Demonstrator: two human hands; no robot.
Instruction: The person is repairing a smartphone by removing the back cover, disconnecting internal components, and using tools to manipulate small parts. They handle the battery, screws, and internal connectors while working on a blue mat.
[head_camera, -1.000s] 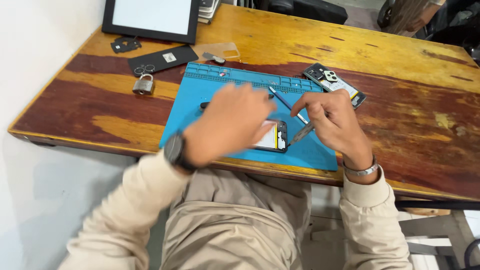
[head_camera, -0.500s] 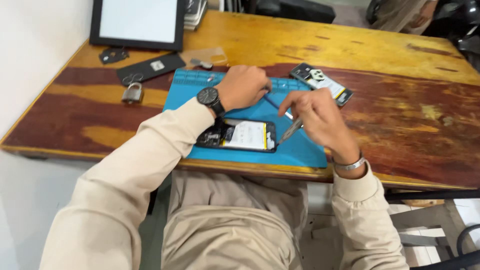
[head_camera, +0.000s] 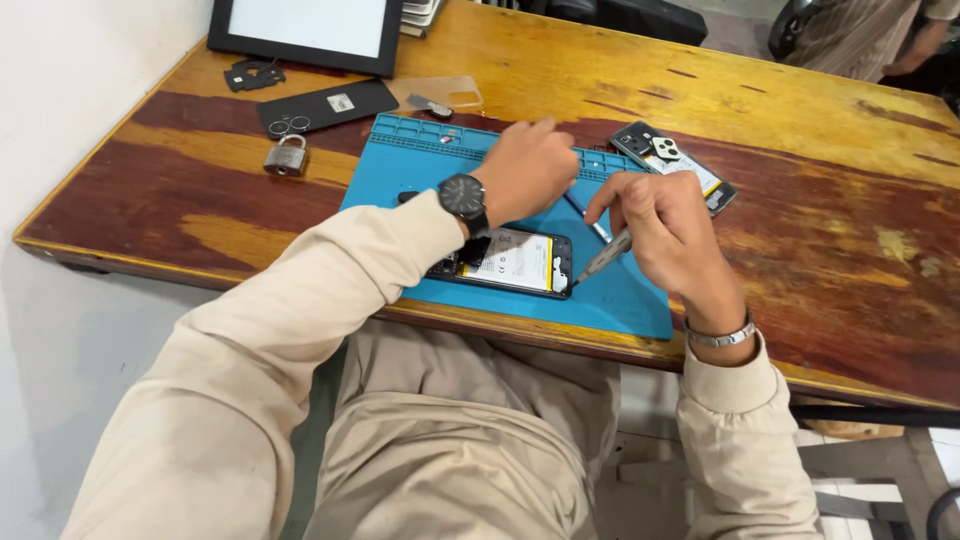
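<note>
a steel padlock sits at the table's 10 o'clock, on worn, streaky wood. right of it lies a blue silicone mat with ridged compartments along its far edge (contents too small to tell). on the mat's near part lies an opened phone, flat, with a pale battery. the left hand reaches to the mat's 12 o'clock, grip curled; whether it holds anything is hidden. the right hand pinches a slim metal screwdriver, tip at the phone's 3 o'clock edge.
</note>
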